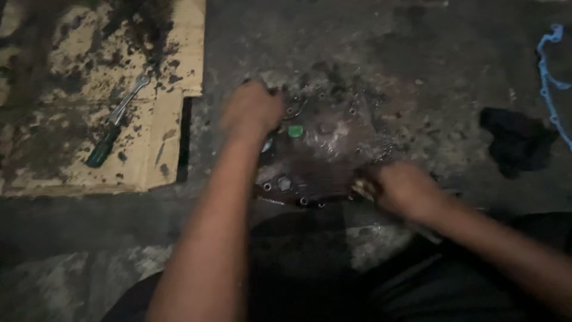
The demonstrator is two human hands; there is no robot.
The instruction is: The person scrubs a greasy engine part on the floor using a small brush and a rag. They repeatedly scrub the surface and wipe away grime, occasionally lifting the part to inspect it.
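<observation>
- Lying on oil-stained cardboard [161,149] at far left, a green-handled screwdriver [102,146] and a spanner [128,98] point up and to the right.
- Left hand [253,110] grips the upper left edge of the metal engine cover [328,149], fingers curled over it.
- Engine cover lies flat on the floor, long axis running upper left to lower right.
- Right hand [399,188] presses its lower right edge; whether it holds anything cannot be told.
- Black rag [515,140] and blue gasket [551,77] lie at right.
</observation>
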